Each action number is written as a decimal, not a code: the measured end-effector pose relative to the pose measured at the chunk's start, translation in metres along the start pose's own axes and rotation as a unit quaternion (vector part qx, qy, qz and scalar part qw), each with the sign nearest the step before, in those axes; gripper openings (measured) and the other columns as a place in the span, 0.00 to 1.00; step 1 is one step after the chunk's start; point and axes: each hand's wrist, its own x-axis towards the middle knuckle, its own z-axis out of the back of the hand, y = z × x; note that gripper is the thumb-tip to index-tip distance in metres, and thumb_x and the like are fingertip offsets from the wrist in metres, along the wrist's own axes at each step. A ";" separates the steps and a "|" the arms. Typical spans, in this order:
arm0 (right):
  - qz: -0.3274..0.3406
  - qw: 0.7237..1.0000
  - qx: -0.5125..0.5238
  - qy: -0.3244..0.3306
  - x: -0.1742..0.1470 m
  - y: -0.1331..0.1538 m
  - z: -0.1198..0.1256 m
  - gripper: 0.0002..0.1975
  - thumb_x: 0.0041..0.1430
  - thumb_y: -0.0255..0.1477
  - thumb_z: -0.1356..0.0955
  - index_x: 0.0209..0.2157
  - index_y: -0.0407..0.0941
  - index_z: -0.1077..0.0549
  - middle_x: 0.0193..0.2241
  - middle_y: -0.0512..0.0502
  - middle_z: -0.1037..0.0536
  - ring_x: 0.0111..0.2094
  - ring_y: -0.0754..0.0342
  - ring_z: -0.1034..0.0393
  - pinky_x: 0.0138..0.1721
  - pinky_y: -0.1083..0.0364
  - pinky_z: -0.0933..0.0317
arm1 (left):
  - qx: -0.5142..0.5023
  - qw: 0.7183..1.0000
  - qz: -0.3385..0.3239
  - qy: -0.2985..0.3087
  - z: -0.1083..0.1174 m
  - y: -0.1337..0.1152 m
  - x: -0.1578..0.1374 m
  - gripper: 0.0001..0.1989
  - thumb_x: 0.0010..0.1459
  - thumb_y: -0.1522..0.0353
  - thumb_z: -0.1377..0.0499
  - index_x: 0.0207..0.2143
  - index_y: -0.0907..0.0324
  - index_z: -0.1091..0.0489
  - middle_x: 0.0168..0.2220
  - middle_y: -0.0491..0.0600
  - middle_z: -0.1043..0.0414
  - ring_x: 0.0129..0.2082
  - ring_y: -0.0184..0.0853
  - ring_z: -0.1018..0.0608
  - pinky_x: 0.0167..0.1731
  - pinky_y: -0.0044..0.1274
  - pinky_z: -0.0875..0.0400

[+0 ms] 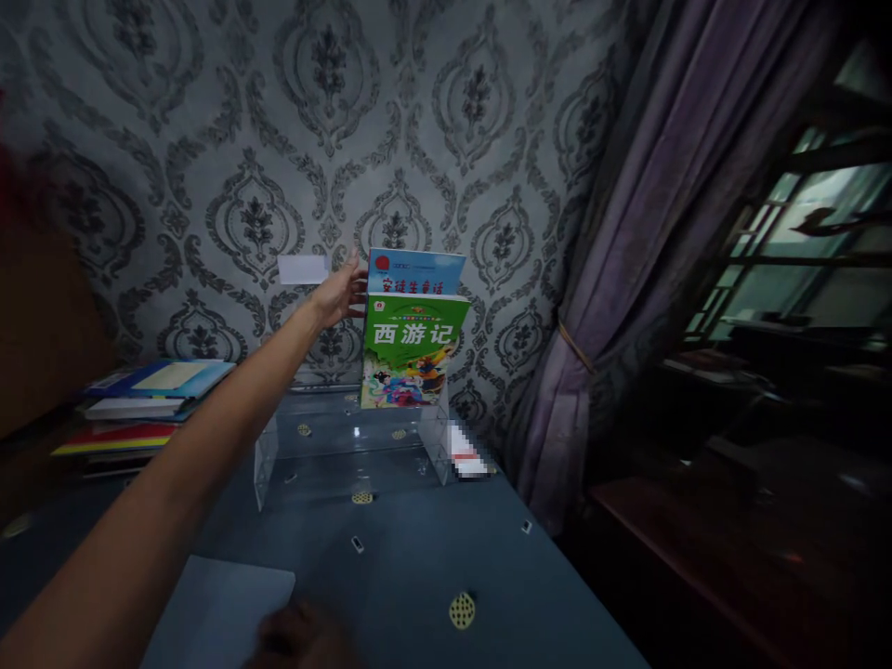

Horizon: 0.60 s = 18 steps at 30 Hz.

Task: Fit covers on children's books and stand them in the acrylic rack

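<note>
My left hand (341,295) reaches forward to the left edge of a blue storybook (416,268), its fingertips partly hidden at the edge. In front of that book stands a green storybook (411,358) with a white title and colourful cartoon figures; it covers the blue book's lower part. Both are upright at the right end of a clear plastic rack (436,437). At the bottom, my right hand (303,636) is dark and smeared by motion, beside a pale flat sheet or book (216,599) on the table. What its fingers do cannot be made out.
A stack of books (160,390) lies on the left of the blue-grey table (418,576). A white card (302,269) is on the patterned wall. A tied purple curtain (571,400) hangs at the right, past the table's edge. A blurred paper (468,455) lies beside the rack.
</note>
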 end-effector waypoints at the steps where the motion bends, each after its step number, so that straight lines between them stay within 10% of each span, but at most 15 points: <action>1: -0.006 1.000 -0.001 -0.004 0.000 0.001 0.000 0.12 0.61 0.37 0.27 0.47 0.55 0.21 0.39 0.50 0.21 0.37 0.52 0.27 0.35 0.57 0.33 | -0.002 1.000 -0.002 -0.003 0.000 0.000 0.000 0.38 0.51 0.32 0.48 0.42 0.56 0.32 0.38 0.53 0.22 0.37 0.42 0.21 0.31 0.28 0.30; 18: 0.123 0.986 -0.111 -0.014 0.010 -0.006 -0.004 0.10 0.57 0.41 0.24 0.39 0.54 0.21 0.37 0.54 0.20 0.34 0.57 0.29 0.32 0.61 0.36 | 0.086 0.989 -0.089 -0.084 -0.013 -0.027 0.002 0.19 0.53 0.55 0.34 0.39 0.59 0.29 0.31 0.45 0.25 0.24 0.29 0.25 0.27 0.21 0.28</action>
